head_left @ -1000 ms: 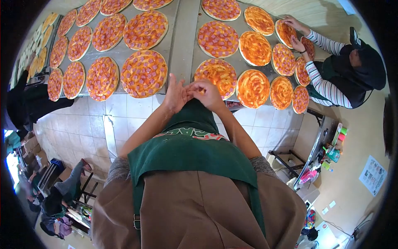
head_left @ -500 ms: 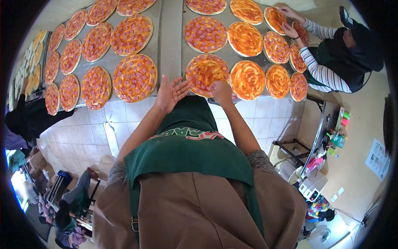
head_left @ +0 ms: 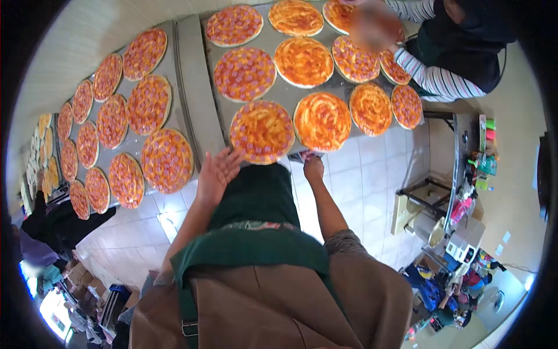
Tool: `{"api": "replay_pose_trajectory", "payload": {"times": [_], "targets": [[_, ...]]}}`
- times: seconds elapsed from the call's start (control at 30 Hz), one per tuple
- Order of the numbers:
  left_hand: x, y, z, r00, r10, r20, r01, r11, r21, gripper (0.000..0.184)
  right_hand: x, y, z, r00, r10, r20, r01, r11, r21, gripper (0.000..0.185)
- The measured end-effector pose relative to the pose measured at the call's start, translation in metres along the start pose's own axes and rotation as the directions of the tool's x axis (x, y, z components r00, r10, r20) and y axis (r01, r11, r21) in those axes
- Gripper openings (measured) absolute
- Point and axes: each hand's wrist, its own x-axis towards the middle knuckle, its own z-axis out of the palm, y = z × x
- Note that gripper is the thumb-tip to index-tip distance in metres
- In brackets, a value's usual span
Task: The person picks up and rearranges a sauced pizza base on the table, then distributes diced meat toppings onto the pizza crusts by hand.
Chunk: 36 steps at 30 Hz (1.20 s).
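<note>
My left hand point(head_left: 218, 174) is palm up with its fingers spread, close to the lower left rim of a pizza point(head_left: 261, 132). That pizza has pink ham cubes around its edge, while its middle shows sauce and cheese streaks. At the table's front edge, my right hand point(head_left: 314, 168) looks closed beside a small dark opening with pinkish bits point(head_left: 301, 156); what its fingers hold is hidden. Just above it lies a pizza with only sauce and cheese point(head_left: 322, 122). A ham-topped pizza point(head_left: 245, 74) sits behind the first one.
Several topped pizzas cover the metal table point(head_left: 200, 99), which has a raised seam left of me. A co-worker in striped sleeves point(head_left: 447, 81) works at the far right over the pizzas. A side shelf point(head_left: 459, 157) with coloured items stands to the right; another person point(head_left: 64, 224) is at left.
My right hand has moved from over the partly topped pizza down to the table's front edge. My left hand stays open near that pizza. The view has turned, shifting the pizzas.
</note>
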Motion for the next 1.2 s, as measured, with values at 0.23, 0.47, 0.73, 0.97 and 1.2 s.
{"api": "replay_pose_trajectory", "payload": {"times": [0.23, 0.47, 0.73, 0.97, 1.2], "targets": [[0.009, -0.018, 0.011, 0.992, -0.122, -0.015, 0.123, 0.992, 0.025, 0.061, 0.047, 0.011, 0.072, 0.921, -0.282, 0.269, 0.385, 0.766, -0.514, 0.057], [0.034, -0.027, 0.006, 0.991, -0.111, -0.073, 0.111, 0.994, -0.001, 0.06, 0.055, 0.027, 0.115, 0.973, -0.166, -0.163, 0.224, 0.861, 0.457, 0.043], [0.042, -0.023, 0.009, 0.992, -0.104, -0.076, 0.106, 0.994, 0.017, 0.059, 0.055, 0.031, 0.11, 0.968, -0.198, -0.152, 0.237, 0.918, 0.318, 0.049], [0.043, -0.022, 0.009, 0.99, -0.113, -0.082, 0.117, 0.992, 0.04, 0.059, 0.057, 0.03, 0.093, 0.886, -0.38, -0.264, 0.402, 0.915, 0.032, 0.048], [0.041, -0.024, 0.011, 0.989, -0.12, -0.083, 0.122, 0.993, 0.011, 0.057, 0.08, 0.027, 0.072, 0.928, -0.226, -0.295, 0.257, 0.964, 0.071, 0.021]]}}
